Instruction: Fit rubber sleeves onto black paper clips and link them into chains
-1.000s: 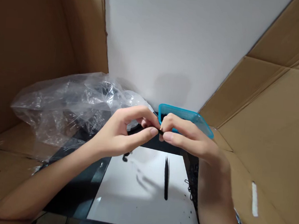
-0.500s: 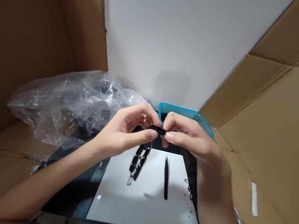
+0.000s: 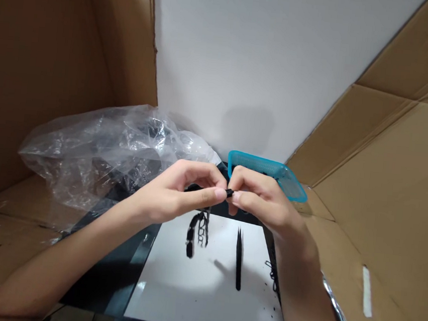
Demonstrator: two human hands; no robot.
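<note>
Seen from the head camera, which is the only view, the person's left hand [image 3: 169,191] and right hand [image 3: 265,201] meet just below the middle of the frame, fingertips nearly touching. Each hand's thumb and fingers close together in a tight pinch on a short black section of a black linked strand [image 3: 196,233]. Its tip shows between them at [image 3: 229,193], while the rest drops at about 7 o'clock from the pinch in a loose, open-linked length, its lower end hanging free above a white sheet [image 3: 170,297]. On that sheet, at 6 o'clock, black tweezers [image 3: 239,259] lie apart from the strand. A turquoise plastic tray [image 3: 259,164] sits at 1 o'clock, partly behind the right hand, and a crumpled clear plastic bag [image 3: 97,154] bulges at 10 o'clock. Small black loops [image 3: 272,276] lie along the sheet's right edge. Brown cardboard flaps [image 3: 37,63] and a white wall [image 3: 246,57] close in behind.
</note>
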